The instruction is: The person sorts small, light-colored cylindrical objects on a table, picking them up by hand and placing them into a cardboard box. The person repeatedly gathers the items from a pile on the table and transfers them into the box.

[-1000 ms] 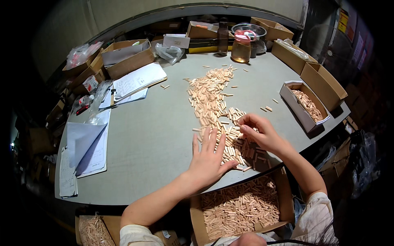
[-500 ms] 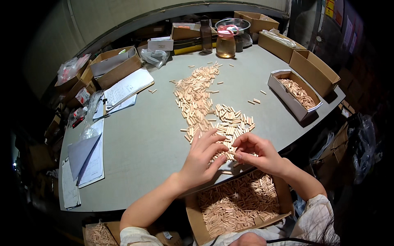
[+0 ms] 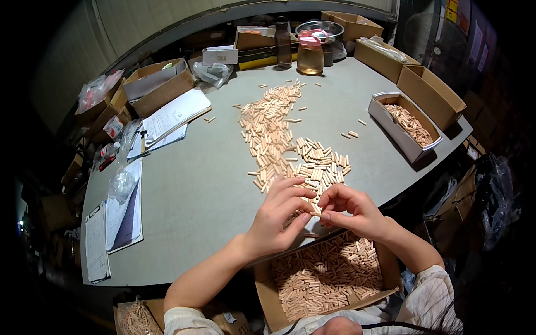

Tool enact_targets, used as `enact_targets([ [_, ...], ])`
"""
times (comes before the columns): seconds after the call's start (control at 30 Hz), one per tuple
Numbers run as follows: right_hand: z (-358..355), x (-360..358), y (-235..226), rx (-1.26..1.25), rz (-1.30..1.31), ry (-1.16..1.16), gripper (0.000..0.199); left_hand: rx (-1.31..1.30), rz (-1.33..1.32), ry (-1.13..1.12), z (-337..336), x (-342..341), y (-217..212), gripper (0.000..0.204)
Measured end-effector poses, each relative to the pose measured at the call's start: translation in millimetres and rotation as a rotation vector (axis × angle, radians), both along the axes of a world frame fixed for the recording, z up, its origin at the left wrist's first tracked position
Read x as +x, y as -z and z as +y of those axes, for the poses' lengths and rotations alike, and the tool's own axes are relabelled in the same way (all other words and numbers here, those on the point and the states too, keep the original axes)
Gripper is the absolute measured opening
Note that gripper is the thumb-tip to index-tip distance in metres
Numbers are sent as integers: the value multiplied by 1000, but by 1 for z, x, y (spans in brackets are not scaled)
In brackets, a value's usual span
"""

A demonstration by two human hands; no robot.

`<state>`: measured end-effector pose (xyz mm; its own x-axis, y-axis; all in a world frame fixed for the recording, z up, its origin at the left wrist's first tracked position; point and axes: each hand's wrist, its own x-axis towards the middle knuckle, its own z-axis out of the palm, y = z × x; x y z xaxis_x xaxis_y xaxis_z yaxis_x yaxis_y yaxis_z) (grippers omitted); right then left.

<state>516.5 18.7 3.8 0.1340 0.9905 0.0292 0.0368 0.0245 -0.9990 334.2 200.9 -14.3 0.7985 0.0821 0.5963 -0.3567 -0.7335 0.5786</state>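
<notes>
A pile of short, pale wooden dowel pins (image 3: 267,124) stretches down the table toward me. At its near end my left hand (image 3: 279,215) and my right hand (image 3: 357,215) almost meet, fingertip to fingertip. One small wooden dowel pin (image 3: 316,214) lies between them, pinched by the right thumb and forefinger, while the left thumb and forefinger close on its other end. The remaining left fingers curve over the pins below and partly hide them. Beneath my wrists, at the table's front edge, a cardboard box (image 3: 392,267) holds a great many more pins.
At the right stands a long open carton (image 3: 399,131) of pins, beside an open cardboard box (image 3: 430,96). A jar with a pink lid (image 3: 310,58) and a dark bottle (image 3: 282,44) stand at the back. Notebooks (image 3: 176,116) and paper sheets (image 3: 125,223) line the left side.
The loose sheet folded over the papers at the left has flipped back, showing a clear plastic bag there. Both hands stay together over the pins, with only slight finger movement.
</notes>
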Motion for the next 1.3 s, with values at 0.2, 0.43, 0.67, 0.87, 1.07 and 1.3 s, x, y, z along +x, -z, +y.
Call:
enact_targets([
  [0.2, -11, 82, -10, 419, -1032, 644, 30, 350, 208, -83, -10, -3, 1, 63],
  [0.43, -70, 238, -7, 203, -1447, 1081, 13, 335, 233, -287, -10, 7, 17, 65],
  [0.67, -46, 116, 15, 153, -877, 488, 45, 319, 322, -433, 2, 1, 28, 75],
  [0.87, -27, 78, 30, 251, -914, 270, 44, 331, 448, -423, 1, 2, 27, 76],
  [1.07, -23, 64, 23, 225, -728, 284, 42, 305, 406, -418, 2, 2, 24, 72],
  [1.3, 39, 55, 27, 462, -1060, 140, 30, 303, 265, -427, 12, 2, 15, 60],
])
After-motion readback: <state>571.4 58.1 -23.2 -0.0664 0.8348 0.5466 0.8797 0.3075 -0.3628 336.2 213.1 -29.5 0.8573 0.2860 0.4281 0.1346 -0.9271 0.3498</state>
